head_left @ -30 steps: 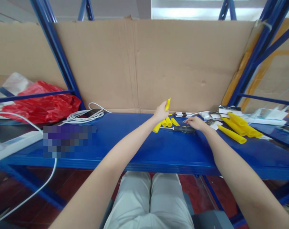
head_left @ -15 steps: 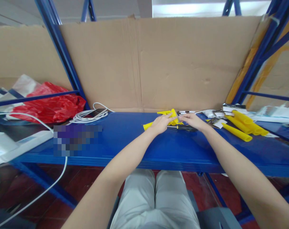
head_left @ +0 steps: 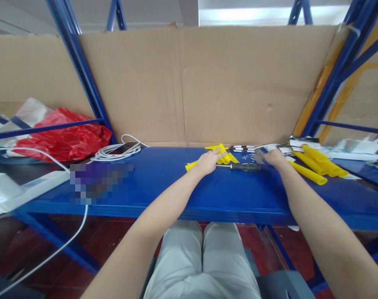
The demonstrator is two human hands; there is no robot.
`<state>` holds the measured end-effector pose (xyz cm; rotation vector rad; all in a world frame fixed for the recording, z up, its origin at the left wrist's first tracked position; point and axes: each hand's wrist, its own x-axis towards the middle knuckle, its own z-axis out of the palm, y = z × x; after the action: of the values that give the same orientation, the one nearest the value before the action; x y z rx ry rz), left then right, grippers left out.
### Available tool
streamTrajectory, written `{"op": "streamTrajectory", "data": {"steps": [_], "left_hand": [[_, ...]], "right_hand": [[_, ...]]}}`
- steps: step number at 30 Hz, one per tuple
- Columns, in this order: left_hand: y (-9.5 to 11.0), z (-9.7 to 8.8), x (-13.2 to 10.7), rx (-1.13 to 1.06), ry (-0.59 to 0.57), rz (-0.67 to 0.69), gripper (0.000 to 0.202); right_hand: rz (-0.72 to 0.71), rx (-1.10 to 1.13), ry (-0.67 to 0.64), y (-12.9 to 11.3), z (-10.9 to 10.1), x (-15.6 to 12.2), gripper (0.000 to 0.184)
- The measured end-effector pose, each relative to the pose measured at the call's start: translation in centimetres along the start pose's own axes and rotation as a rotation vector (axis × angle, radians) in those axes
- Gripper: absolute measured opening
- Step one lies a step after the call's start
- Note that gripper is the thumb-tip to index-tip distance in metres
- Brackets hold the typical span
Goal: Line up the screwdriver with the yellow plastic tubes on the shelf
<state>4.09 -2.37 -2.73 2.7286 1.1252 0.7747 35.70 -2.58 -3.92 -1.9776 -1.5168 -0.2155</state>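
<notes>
My left hand [head_left: 207, 161] lies on the blue shelf [head_left: 176, 187] with its fingers curled over a long yellow plastic piece [head_left: 190, 166], whose end sticks out to the left. A few more yellow pieces [head_left: 224, 158] lie just past its fingertips. A screwdriver with a black handle [head_left: 243, 167] rests between my hands. My right hand [head_left: 274, 158] sits further right, fingers pinched at a small grey metal part [head_left: 257, 156]. Tiny screws [head_left: 246, 157] are scattered beside it.
A heap of yellow tubes [head_left: 315, 166] and small packets [head_left: 296, 143] lies at the right. A coiled white cable [head_left: 114, 151] and a red plastic bag [head_left: 61, 135] are at the left. A cardboard sheet [head_left: 189, 83] backs the shelf. Blue rack posts [head_left: 83, 79] stand on both sides.
My left hand lowered the yellow piece from upright to flat on the shelf. My right hand moved away from the left hand, off to the right past the screwdriver.
</notes>
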Motion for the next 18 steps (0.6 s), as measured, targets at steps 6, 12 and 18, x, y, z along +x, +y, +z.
{"op": "streamTrajectory", "data": {"steps": [6,12,18], "left_hand": [[0.0,0.4,0.2,0.116,-0.028,0.033,0.068],[0.1,0.4,0.2,0.328,-0.079,0.071,0.066],[-0.2,0.6,0.3,0.336,-0.068,0.101,0.063]], "right_hand": [[0.263,-0.131,-0.163,-1.0,0.5,-0.7,0.045],[0.296,-0.208,-0.278,-2.3,0.0,-1.2,0.055],[0.212,-0.243,-0.203,-2.4,0.2,-1.6,0.053]]}}
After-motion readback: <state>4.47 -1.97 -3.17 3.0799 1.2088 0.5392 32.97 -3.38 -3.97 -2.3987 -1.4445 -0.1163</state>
